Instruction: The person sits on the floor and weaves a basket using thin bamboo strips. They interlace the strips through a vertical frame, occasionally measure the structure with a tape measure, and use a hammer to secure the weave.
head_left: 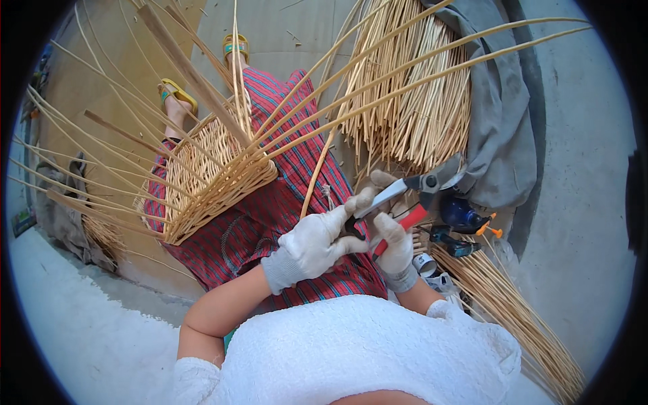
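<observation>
The wicker basket [202, 158] rests left of centre on a red striped cloth [236, 250], its long stakes [194, 74] fanning leftward and overhead. The left hand [312, 246] is curled beside the pruning shears [430, 181], its grip unclear; the right hand [397, 250] wraps their handles, with cane bundle [405, 101], blue bottle [459, 211] and grey cloth [503, 152] crowding the blades before pale floor [587, 169].

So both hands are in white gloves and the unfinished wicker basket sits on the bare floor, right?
Not the floor: the head view shows the unfinished wicker basket resting on the person's lap. The white gloves are right.
</observation>
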`<action>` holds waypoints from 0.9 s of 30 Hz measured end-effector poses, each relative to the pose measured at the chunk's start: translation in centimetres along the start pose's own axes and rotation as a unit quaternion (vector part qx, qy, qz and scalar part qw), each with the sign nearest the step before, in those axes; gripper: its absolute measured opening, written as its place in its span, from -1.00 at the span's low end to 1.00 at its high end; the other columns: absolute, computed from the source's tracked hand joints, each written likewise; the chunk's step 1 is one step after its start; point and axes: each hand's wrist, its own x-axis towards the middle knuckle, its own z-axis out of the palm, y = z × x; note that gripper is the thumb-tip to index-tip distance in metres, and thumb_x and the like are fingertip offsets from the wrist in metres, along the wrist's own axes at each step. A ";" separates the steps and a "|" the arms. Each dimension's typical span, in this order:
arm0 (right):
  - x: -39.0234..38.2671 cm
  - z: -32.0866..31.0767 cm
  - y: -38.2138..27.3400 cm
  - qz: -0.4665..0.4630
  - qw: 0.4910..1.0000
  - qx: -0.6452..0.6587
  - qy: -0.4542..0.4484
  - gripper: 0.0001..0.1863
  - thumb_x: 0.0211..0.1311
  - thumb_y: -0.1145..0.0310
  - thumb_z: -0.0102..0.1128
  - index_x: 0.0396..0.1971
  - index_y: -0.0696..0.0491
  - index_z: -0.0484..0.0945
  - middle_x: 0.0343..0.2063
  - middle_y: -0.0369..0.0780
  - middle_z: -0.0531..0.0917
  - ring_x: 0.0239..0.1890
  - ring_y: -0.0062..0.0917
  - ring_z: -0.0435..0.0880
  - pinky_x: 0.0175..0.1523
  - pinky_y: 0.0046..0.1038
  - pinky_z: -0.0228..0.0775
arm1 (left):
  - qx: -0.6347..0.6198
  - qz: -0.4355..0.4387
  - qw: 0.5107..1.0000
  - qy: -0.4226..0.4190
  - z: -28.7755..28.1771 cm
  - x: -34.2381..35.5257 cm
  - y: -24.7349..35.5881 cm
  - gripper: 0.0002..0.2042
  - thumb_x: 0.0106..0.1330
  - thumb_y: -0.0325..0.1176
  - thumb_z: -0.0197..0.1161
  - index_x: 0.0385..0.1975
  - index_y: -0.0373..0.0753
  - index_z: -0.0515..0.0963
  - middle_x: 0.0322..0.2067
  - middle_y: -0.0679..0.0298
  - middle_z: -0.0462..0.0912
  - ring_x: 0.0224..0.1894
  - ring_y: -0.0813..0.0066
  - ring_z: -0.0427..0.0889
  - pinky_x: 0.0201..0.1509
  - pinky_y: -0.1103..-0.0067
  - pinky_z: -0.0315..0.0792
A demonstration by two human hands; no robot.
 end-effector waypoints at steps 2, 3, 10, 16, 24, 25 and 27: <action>-0.2 0.2 0.3 -0.014 0.998 -0.067 0.011 -0.28 0.33 0.44 0.16 0.46 0.17 0.12 0.01 -0.20 0.55 0.10 -0.50 0.58 0.30 -0.35 0.42 | -0.004 0.018 0.999 0.048 0.3 0.8 -0.7 -0.40 0.54 -0.27 0.20 0.54 -0.10 0.22 -0.35 0.21 0.73 -0.38 0.61 0.74 -0.35 0.55 0.64; -0.3 0.2 0.5 -0.022 0.995 -0.100 0.018 -0.26 0.32 0.43 0.17 0.46 0.17 0.12 0.02 -0.21 0.55 0.09 -0.51 0.59 0.29 -0.36 0.42 | -0.005 0.026 0.997 0.071 0.5 1.3 -1.1 -0.44 0.56 -0.23 0.18 0.51 -0.10 0.28 -0.37 0.20 0.74 -0.38 0.61 0.76 -0.35 0.55 0.64; 5.0 -5.4 -1.3 0.001 0.686 -0.715 0.134 -0.14 0.13 0.06 0.45 0.41 0.01 0.32 0.01 -0.03 0.64 0.14 -0.11 0.60 0.26 -0.20 0.43 | 0.237 0.273 0.871 0.332 -3.4 7.6 -1.0 -0.66 0.46 -0.34 0.12 0.16 -0.30 0.53 -0.09 -0.04 0.71 0.00 -0.01 0.70 0.15 0.25 0.55; 6.5 -5.8 1.9 0.020 0.628 -0.768 0.123 -0.06 0.01 -0.14 0.43 0.35 0.07 0.36 -0.03 -0.01 0.63 0.08 -0.11 0.60 0.20 -0.14 0.41 | 0.281 0.038 0.889 0.361 -9.3 19.8 1.8 -0.63 0.48 -0.16 0.14 0.10 -0.27 0.59 -0.07 -0.04 0.73 0.07 -0.05 0.67 0.20 0.20 0.48; 7.3 -4.2 1.1 0.069 0.609 -0.783 0.107 -0.19 0.01 -0.15 0.46 0.20 -0.01 0.44 -0.01 -0.08 0.62 0.10 -0.18 0.59 0.18 -0.14 0.41 | 0.139 0.026 0.937 0.320 -12.9 26.7 -6.1 -0.51 0.36 0.00 0.28 0.13 -0.25 0.62 -0.17 0.08 0.76 -0.07 0.22 0.75 0.04 0.39 0.56; 7.1 -4.2 1.0 0.072 0.607 -0.783 0.114 -0.19 0.01 -0.14 0.47 0.20 -0.01 0.44 -0.01 -0.08 0.62 0.10 -0.19 0.59 0.17 -0.14 0.41 | 0.129 -0.012 0.950 0.286 -12.5 26.1 -5.3 -0.55 0.39 -0.04 0.31 0.08 -0.27 0.64 -0.17 0.12 0.76 -0.06 0.30 0.73 0.04 0.41 0.54; 6.5 -4.4 0.4 0.075 0.600 -0.787 0.126 -0.19 0.00 -0.13 0.48 0.20 -0.01 0.44 -0.02 -0.09 0.62 0.10 -0.19 0.59 0.16 -0.14 0.41 | 0.102 -0.088 0.966 0.219 -11.5 24.8 -3.0 -0.64 0.43 -0.12 0.36 -0.01 -0.29 0.68 -0.17 0.21 0.77 -0.06 0.45 0.68 0.03 0.45 0.49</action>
